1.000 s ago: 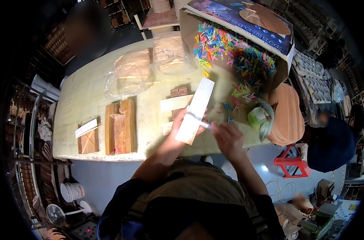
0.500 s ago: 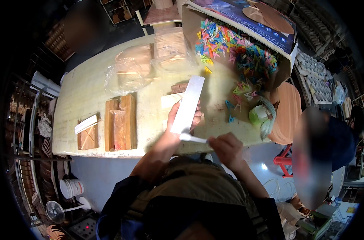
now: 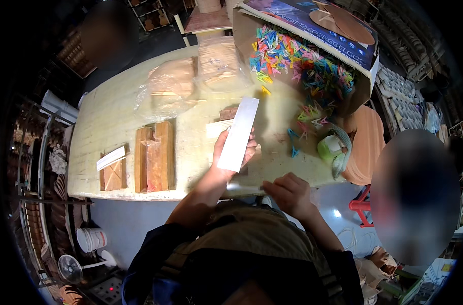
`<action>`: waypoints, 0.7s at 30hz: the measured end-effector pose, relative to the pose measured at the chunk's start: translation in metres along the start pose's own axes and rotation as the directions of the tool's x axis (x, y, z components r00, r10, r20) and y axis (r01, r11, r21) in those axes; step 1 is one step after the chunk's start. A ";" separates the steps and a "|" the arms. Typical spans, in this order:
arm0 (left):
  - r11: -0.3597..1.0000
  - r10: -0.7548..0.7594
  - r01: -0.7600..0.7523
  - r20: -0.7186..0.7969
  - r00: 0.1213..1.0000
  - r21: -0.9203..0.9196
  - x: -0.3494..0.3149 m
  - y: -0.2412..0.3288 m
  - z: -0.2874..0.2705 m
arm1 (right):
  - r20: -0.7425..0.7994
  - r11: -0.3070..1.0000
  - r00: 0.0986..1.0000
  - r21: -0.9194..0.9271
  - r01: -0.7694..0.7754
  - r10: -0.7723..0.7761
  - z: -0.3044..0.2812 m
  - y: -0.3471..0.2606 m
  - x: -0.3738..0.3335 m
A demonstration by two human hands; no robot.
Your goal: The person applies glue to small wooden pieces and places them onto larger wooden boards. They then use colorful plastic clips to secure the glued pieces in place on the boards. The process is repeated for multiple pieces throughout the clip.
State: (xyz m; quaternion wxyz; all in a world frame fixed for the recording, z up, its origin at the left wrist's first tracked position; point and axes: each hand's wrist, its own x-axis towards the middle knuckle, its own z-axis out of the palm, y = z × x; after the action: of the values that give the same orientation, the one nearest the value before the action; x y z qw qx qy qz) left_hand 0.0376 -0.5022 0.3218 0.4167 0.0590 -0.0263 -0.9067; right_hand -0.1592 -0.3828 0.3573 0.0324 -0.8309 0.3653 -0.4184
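Head view: your left hand [image 3: 231, 152] grips a long, flat white strip [image 3: 238, 134], tilted, above the table's [image 3: 104, 117] near edge. Your right hand [image 3: 287, 190] pinches a thin blurred strip piece [image 3: 244, 187] just below it.

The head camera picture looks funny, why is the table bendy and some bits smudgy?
In the head view, the fisheye lens bows the pale long table and darkens the round rim. The left hand holding the white paper strip looks slightly smeared. The right hand is sharper. The heap of small colourful plastic clips is brightly lit. Two blurred patches hide other people.
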 end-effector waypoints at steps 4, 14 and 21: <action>0.994 -0.019 0.012 0.066 0.998 0.105 0.000 0.002 -0.006 | 0.012 0.953 0.962 0.137 -0.272 0.273 -0.001 0.007 -0.005; 0.985 -0.147 0.138 0.077 0.986 0.106 -0.010 -0.023 0.001 | -0.173 0.790 0.771 0.175 -0.588 0.613 -0.019 0.054 0.020; 0.989 -0.129 0.122 0.081 0.988 0.079 -0.012 -0.020 -0.003 | 0.152 0.842 0.878 0.250 -0.479 0.454 -0.013 0.036 0.017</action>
State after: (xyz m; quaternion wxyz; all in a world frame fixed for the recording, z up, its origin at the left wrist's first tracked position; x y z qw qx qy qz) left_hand 0.0310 -0.4803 0.3179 0.3549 0.0369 -0.0736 -0.9313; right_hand -0.1828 -0.4167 0.3647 0.2662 -0.7212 0.4918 -0.4088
